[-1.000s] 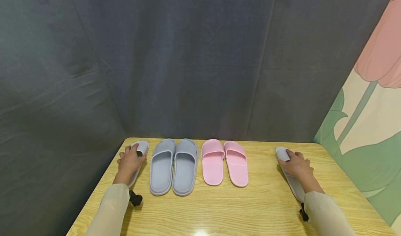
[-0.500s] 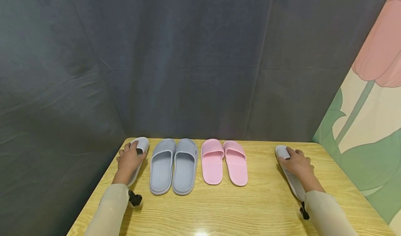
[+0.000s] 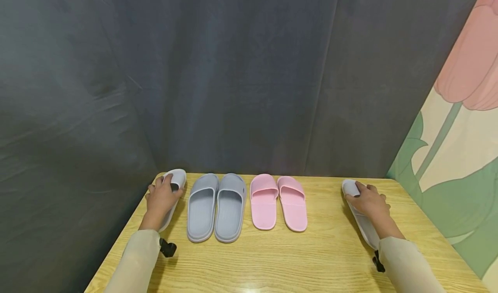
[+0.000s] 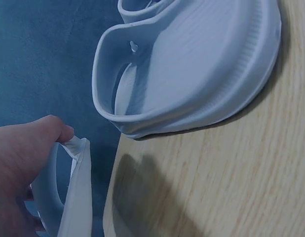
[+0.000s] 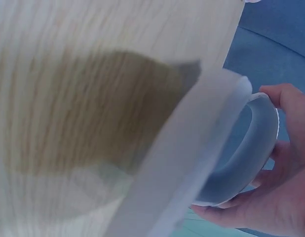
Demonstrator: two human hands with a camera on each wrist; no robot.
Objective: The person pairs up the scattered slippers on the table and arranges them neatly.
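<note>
At the far left of the table, my left hand point(image 3: 160, 199) grips a pale grey-white slipper point(image 3: 179, 177) by its strap. The left wrist view has the thumb pressed on the strap's edge, with the sole point(image 4: 77, 197) tilted above the tabletop. My right hand point(image 3: 370, 203) grips a matching pale slipper point(image 3: 365, 227) at the right side, fingers round its strap. In the right wrist view that sole point(image 5: 182, 148) also tilts over the table and throws a shadow on the wood. Each hand hides part of its slipper's strap.
Two grey-blue slippers point(image 3: 200, 215) stand side by side just right of my left hand. Two pink slippers point(image 3: 264, 211) lie mid-table, heels toward me. A dark curtain point(image 3: 241, 77) hangs behind the wooden table point(image 3: 264, 262); a flower-painted wall point(image 3: 459, 189) borders the right.
The pale slipper in my left hand has risen slightly toward the back edge. The one in my right hand has shifted a little the same way. The grey-blue and pink pairs stay put.
</note>
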